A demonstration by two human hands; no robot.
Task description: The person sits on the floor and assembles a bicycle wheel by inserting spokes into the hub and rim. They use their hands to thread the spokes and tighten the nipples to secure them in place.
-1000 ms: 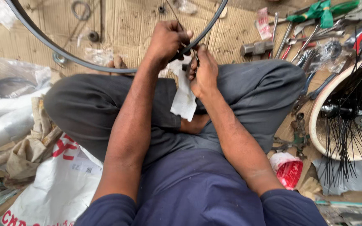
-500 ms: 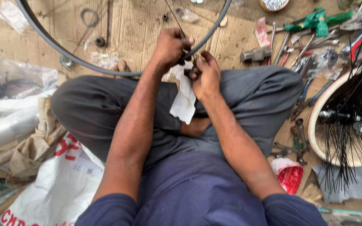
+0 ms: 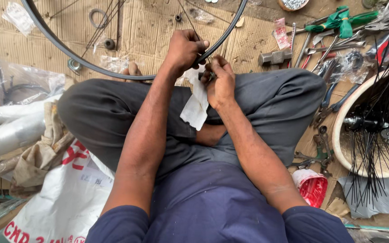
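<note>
While a small bowl point(image 3: 292, 4) of metal bits is seen at the top edge, one black rim point(image 3: 91, 67) is held over the lap. The left hand point(image 3: 183, 48) is closed on the rim; the right hand point(image 3: 220, 81) pinches a spoke point(image 3: 190, 20), one white rag point(image 3: 196, 104) hanging below.

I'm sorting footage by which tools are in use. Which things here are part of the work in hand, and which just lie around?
In hand:
left hand on black wheel rim
right hand at a spoke
white cloth

Lying about:
hammer
green-handled tool
spoked hub
red cup
</note>
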